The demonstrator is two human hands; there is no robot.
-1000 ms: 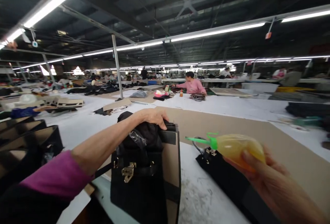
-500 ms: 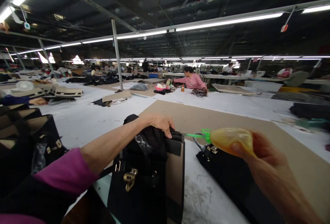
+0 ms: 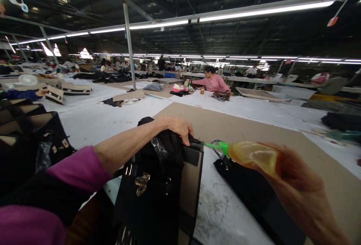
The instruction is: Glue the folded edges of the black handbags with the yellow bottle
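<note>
In front of me a black handbag (image 3: 149, 203) with a gold clasp stands at the table edge, its tan side panel showing. My left hand (image 3: 180, 127) reaches across its top, fingers closed on the dark upper edge of the bag. From the right, my right hand (image 3: 296, 177) grips a soft squeeze bottle (image 3: 254, 156) of yellowish liquid, lying nearly level. The bottle's thin green nozzle points left, with its tip at the bag's top edge near my left fingers. Beneath the bottle lies another black bag piece (image 3: 242, 188) with metal fittings.
Several black bags (image 3: 47, 136) stand in a row at the left. A co-worker's hand (image 3: 42, 92) touches tan-and-black panels (image 3: 75, 88) there. A person in pink (image 3: 214, 82) sits across the white table (image 3: 135, 113). A brown board sheet (image 3: 214, 119) covers part of it.
The bottle's nozzle has shifted slightly left along the bag's top edge, and the bottle looks more squeezed. My left hand keeps its hold. The view has tilted a little.
</note>
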